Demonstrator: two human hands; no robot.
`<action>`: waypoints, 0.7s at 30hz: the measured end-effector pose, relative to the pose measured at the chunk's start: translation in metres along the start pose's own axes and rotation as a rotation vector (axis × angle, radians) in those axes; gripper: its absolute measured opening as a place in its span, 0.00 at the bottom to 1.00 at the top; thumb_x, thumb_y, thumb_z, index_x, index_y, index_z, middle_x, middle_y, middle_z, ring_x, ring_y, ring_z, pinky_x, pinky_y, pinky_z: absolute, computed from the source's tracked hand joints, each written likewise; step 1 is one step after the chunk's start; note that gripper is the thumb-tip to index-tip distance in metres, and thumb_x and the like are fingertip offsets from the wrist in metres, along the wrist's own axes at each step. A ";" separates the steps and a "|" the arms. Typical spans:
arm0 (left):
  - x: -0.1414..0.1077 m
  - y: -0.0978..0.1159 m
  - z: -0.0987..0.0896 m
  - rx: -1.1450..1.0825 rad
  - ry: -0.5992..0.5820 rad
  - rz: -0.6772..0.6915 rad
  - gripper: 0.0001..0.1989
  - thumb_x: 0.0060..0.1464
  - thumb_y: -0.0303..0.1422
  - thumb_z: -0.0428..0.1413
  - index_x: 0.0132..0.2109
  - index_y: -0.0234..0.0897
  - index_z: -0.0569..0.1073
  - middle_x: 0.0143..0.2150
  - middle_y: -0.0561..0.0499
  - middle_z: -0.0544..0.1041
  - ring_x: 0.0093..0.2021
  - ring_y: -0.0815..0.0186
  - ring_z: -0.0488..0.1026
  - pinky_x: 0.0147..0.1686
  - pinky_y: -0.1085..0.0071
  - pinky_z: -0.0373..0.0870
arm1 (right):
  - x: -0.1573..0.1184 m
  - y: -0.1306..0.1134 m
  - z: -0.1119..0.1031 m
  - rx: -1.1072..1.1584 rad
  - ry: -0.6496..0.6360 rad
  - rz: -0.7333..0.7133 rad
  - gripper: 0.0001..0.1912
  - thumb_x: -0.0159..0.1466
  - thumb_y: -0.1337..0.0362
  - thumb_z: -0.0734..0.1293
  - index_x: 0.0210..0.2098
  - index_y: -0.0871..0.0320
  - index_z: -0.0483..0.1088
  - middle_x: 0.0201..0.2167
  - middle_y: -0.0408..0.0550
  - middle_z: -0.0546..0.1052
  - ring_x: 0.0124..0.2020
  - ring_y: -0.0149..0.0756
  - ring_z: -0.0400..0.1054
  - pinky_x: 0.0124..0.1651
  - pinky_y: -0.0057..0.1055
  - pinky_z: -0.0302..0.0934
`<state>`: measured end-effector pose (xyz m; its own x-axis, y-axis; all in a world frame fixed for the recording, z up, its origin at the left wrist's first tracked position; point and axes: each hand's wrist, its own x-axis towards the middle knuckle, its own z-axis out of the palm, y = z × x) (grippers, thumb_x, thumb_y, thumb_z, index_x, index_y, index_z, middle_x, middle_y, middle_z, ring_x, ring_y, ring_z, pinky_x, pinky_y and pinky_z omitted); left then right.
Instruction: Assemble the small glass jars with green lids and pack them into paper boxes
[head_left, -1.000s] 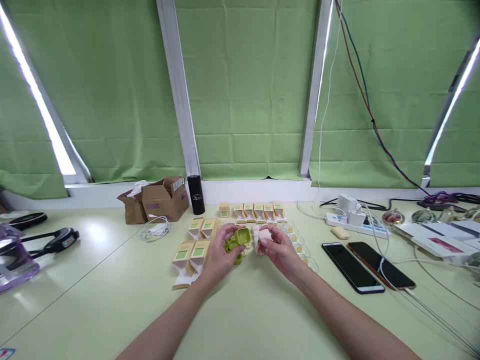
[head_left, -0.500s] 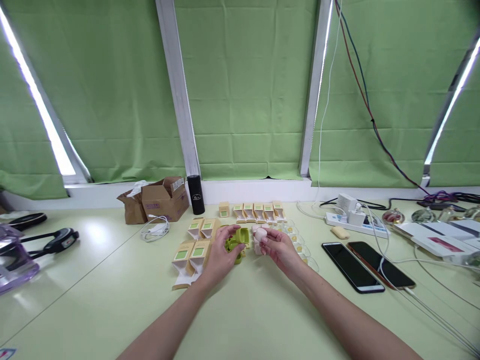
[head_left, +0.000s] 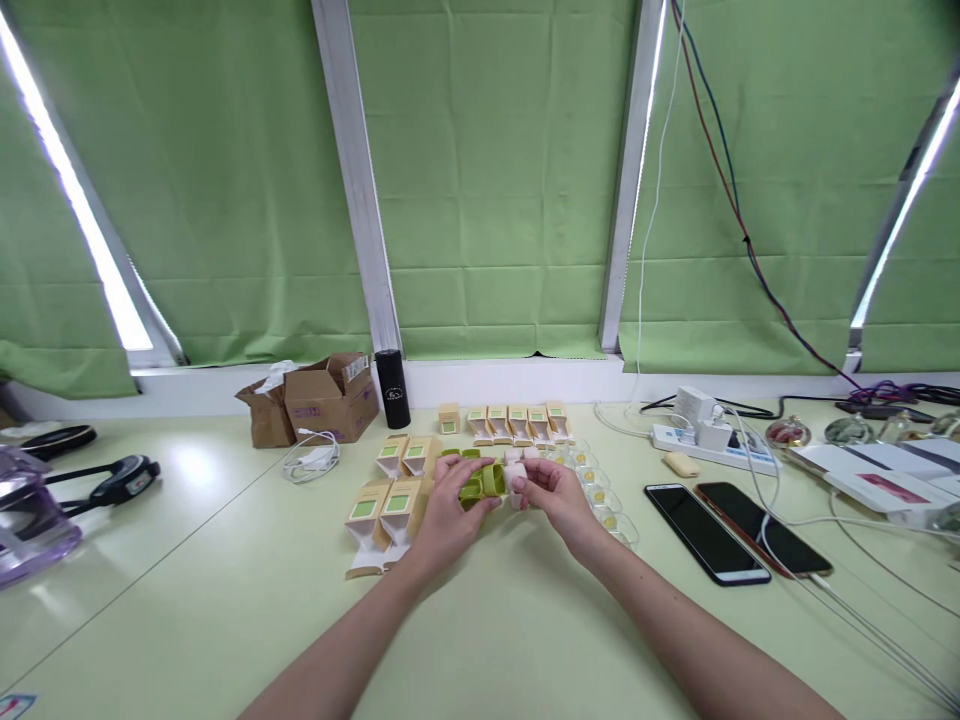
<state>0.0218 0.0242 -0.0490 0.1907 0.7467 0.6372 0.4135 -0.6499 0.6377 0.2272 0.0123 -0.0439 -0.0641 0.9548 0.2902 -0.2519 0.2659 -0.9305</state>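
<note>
Near the middle of the table, my left hand [head_left: 448, 508] is closed round a small olive-green cup-like piece [head_left: 493, 480], whose opening is turned to the right. More green pieces [head_left: 471, 492] lie under and beside these fingers, partly hidden. My right hand [head_left: 561, 502] pinches a small white-pink rounded piece [head_left: 514, 474] right by the green one; whether the two touch, I cannot tell. Other whitish pieces [head_left: 529, 453] show behind it. To the left of my left hand stand several open cardboard boxes [head_left: 397, 505] with green windows. Clear plastic pieces with yellow centres [head_left: 600, 495] lie right of my right hand.
Behind my hands runs a row of small boxes [head_left: 517, 425]. A black cylinder [head_left: 393, 388] and a brown carton [head_left: 330, 400] stand at the back left. On the right are two phones [head_left: 705, 535], a power strip [head_left: 739, 456] and loose white cables.
My right hand has brought the white-pink piece left and slightly down, closer to the green piece. My left hand has shifted slightly right, turning the green piece a little.
</note>
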 end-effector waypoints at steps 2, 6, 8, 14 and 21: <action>0.000 0.001 0.000 0.020 -0.008 0.025 0.24 0.54 0.29 0.68 0.59 0.47 0.81 0.52 0.45 0.80 0.61 0.49 0.69 0.61 0.51 0.72 | 0.000 0.001 0.000 -0.023 -0.010 -0.013 0.27 0.49 0.44 0.84 0.37 0.58 0.83 0.31 0.49 0.82 0.29 0.36 0.71 0.33 0.34 0.68; -0.001 0.002 -0.001 0.053 -0.026 0.049 0.24 0.55 0.30 0.68 0.59 0.47 0.81 0.53 0.45 0.81 0.62 0.48 0.68 0.61 0.50 0.72 | 0.000 0.003 0.000 -0.061 -0.020 -0.036 0.25 0.51 0.45 0.83 0.36 0.58 0.83 0.30 0.49 0.82 0.30 0.38 0.71 0.33 0.34 0.68; -0.001 0.003 0.000 0.059 -0.032 0.074 0.24 0.56 0.31 0.68 0.59 0.47 0.81 0.54 0.45 0.81 0.62 0.48 0.68 0.62 0.49 0.72 | 0.000 0.003 0.000 -0.076 -0.020 -0.042 0.25 0.51 0.45 0.83 0.36 0.57 0.83 0.30 0.48 0.81 0.31 0.39 0.71 0.33 0.34 0.68; -0.002 0.003 0.000 0.065 -0.036 0.116 0.23 0.57 0.30 0.67 0.59 0.46 0.81 0.53 0.44 0.82 0.61 0.48 0.68 0.61 0.48 0.72 | 0.000 0.004 0.000 -0.110 -0.025 -0.054 0.24 0.51 0.44 0.83 0.35 0.57 0.83 0.29 0.48 0.80 0.29 0.39 0.70 0.31 0.35 0.68; -0.001 0.003 -0.001 0.055 -0.049 0.127 0.23 0.57 0.31 0.68 0.59 0.47 0.81 0.53 0.45 0.82 0.61 0.47 0.68 0.61 0.47 0.72 | -0.001 0.005 0.001 -0.136 -0.030 -0.073 0.21 0.53 0.47 0.81 0.34 0.57 0.83 0.27 0.47 0.79 0.28 0.37 0.69 0.30 0.33 0.66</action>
<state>0.0221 0.0212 -0.0477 0.2870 0.6659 0.6887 0.4312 -0.7317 0.5279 0.2246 0.0128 -0.0488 -0.0794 0.9284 0.3631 -0.1238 0.3522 -0.9277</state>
